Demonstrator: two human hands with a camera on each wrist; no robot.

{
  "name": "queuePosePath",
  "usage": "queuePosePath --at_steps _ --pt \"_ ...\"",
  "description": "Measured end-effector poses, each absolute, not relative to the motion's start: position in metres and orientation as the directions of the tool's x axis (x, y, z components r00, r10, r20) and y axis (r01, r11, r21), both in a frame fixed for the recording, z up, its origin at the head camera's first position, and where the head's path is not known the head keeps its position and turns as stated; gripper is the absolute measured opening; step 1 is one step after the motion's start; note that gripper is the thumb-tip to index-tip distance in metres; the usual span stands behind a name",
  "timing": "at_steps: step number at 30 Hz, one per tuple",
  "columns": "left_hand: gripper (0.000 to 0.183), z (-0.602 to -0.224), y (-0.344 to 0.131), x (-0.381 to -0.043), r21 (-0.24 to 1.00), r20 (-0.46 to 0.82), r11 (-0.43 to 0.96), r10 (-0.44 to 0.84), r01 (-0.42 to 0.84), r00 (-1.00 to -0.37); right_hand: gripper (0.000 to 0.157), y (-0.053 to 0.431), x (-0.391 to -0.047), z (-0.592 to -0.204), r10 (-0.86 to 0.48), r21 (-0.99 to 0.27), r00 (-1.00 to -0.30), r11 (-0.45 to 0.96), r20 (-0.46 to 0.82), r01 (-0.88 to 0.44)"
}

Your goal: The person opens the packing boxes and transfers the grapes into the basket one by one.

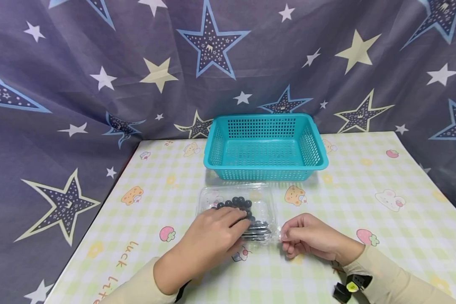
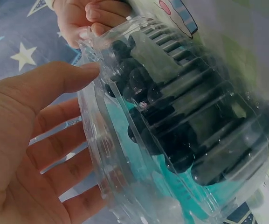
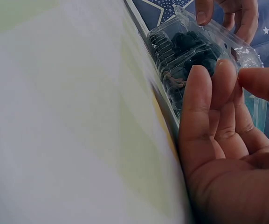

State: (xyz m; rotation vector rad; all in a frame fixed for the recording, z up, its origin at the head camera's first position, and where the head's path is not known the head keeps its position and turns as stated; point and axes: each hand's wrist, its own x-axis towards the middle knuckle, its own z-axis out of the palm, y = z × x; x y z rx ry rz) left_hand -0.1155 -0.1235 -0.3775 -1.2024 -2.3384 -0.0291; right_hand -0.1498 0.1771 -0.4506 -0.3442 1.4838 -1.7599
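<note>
A clear plastic clamshell box (image 1: 267, 198) lies on the table with dark, round grapes (image 1: 241, 202) inside. Its ribbed side is toward me in the head view. My left hand (image 1: 213, 232) lies over the left part of the box with relaxed fingers. In the left wrist view, the left thumb (image 2: 78, 77) touches the lid's rim and the long fingers spread beyond it. At the box's right front corner, my right hand (image 1: 315, 236) pinches the clear edge between thumb and index finger. In the right wrist view, the right fingers (image 3: 199, 100) partly hide the box.
Behind the box stands a turquoise perforated basket (image 1: 266, 173) with nothing in it. A checked cloth with printed cartoons covers the table (image 1: 349, 181). A dark star-patterned curtain (image 1: 273, 55) hangs behind and at both sides.
</note>
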Motion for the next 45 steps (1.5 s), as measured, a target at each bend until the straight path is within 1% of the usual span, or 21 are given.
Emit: queuePosePath --at_steps 4,8,18,27,39,45 --pt "0.033 -0.377 -0.125 -0.116 -0.214 0.455 0.604 0.757 0.767 -0.469 0.01 0.177 -0.15 -0.45 -0.709 -0.921 -0.651 -0.004 -0.273 0.39" --pt "0.033 -0.376 -0.127 -0.117 -0.223 0.466 0.6 0.758 0.769 -0.456 0.014 0.178 -0.151 -0.449 -0.701 -0.925 -0.659 0.0 -0.271 0.381" --pt "0.031 -0.374 -0.134 -0.119 -0.234 0.454 0.593 0.768 0.77 -0.453 0.016 0.178 -0.154 -0.447 -0.692 -0.929 -0.667 0.012 -0.275 0.37" --pt "0.028 -0.372 -0.139 -0.116 -0.204 0.412 0.595 0.772 0.777 -0.484 0.016 0.178 -0.153 -0.448 -0.7 -0.924 -0.658 0.008 -0.277 0.381" --pt "0.031 -0.371 -0.144 -0.112 -0.204 0.396 0.584 0.783 0.786 -0.48 0.016 0.177 -0.151 -0.449 -0.71 -0.924 -0.65 0.002 -0.27 0.381" --pt "0.034 -0.372 -0.147 -0.11 -0.201 0.392 0.59 0.78 0.782 -0.488 0.016 0.177 -0.15 -0.449 -0.716 -0.926 -0.647 -0.001 -0.263 0.378"
